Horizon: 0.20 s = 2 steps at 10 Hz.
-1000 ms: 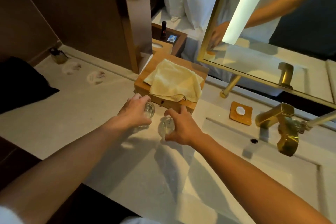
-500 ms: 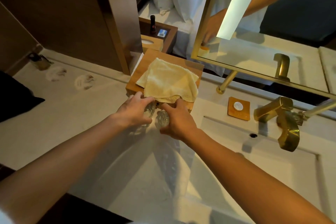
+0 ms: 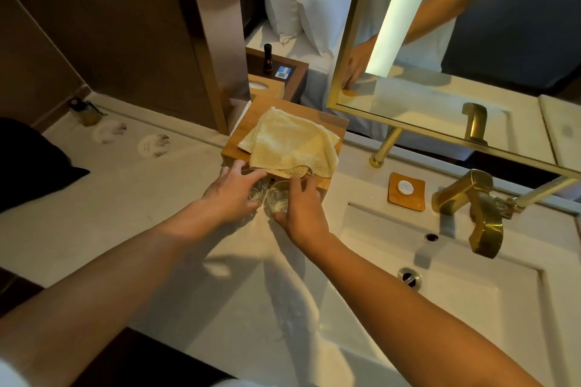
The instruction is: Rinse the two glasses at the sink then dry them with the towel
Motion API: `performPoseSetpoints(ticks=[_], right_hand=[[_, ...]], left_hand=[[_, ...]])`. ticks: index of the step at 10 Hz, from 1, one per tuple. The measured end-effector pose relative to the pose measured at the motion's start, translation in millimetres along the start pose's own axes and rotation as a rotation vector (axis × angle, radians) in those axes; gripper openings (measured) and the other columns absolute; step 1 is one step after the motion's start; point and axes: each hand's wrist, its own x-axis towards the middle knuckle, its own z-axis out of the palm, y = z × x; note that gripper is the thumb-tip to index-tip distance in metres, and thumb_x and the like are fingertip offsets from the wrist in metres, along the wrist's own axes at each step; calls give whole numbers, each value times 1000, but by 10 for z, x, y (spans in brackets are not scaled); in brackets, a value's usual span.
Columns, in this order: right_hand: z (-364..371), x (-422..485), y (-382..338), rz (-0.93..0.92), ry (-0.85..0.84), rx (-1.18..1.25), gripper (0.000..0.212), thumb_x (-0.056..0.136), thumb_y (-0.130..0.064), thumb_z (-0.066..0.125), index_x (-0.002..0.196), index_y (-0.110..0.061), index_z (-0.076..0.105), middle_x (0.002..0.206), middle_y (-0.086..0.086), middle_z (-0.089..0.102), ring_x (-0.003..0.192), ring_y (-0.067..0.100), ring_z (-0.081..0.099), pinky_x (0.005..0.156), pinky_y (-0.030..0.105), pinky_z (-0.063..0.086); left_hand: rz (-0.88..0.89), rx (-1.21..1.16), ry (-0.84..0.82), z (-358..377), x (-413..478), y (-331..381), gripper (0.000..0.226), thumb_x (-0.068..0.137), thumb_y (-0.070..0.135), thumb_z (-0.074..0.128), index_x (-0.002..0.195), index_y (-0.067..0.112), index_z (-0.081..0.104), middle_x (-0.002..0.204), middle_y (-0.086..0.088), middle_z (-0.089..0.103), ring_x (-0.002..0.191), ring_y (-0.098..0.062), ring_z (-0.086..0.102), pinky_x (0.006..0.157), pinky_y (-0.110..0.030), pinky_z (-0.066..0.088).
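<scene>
Apparently the task is only beginning: the left hand [image 3: 232, 195] is gripping the left glass [image 3: 256, 192], the right hand [image 3: 303, 212] is gripping the right glass [image 3: 278, 198]; rinsing and drying with the towel [image 3: 292, 148] are waiting.

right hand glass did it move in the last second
Yes. The glass in the right hand has gone back toward the wooden box, now close under the towel's hanging edge.

My left hand [image 3: 234, 195] seems to grip the left glass [image 3: 257, 193]. My right hand [image 3: 300, 212] holds the right glass [image 3: 278, 200] beside it, under the towel [image 3: 289, 148] draped over the wooden box [image 3: 325, 189].
</scene>
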Motion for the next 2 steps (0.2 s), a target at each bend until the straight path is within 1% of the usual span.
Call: performPoseSetpoints(ticks=[1,2], right_hand=[[-132,-121,19,-15,-18,37,78,82,-32,80,143,-14,36,144,15,36,123,36,47,99,45,50],[-252,-215,64,-31,-2,28,73,83,-29,78,142,-14,37,145,15,37,125,38,48,98,48,50]], left_hand=[[-26,-16,16,-67,-157,67,65,87,37,70,145,43,40,148,-6,33,128,-31,39,104,-45,44],[-43,-14,52,-141,-318,133,61,90,37,67,144,41,41,147,-3,37,129,-29,40,103,-45,47]])
